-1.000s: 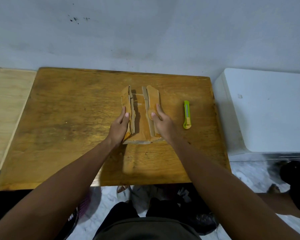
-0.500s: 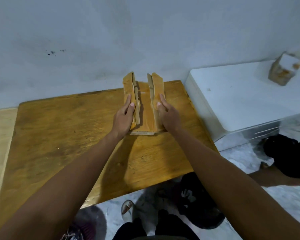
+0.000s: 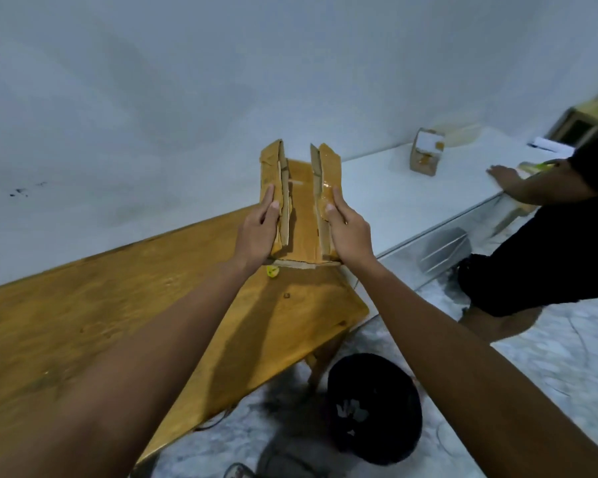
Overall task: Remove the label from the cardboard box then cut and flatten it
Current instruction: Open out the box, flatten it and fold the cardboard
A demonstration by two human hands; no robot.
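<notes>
Both hands hold a cut-open cardboard box (image 3: 302, 205) above the wooden worktop's (image 3: 101, 305) far right corner. The left hand (image 3: 258, 232) and right hand (image 3: 347, 232) lie with straight fingers against its side flaps.

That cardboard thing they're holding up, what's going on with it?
A person holds a cut-open cardboard box in the air with both hands, past the right end of a wooden table. The left hand lies along its left folded side, the right hand along its right side, fingers mostly straight. A small bit of a yellow-green cutter shows on the table below. Another person's hand rests on the white surface nearby, beside a second small box.
</notes>
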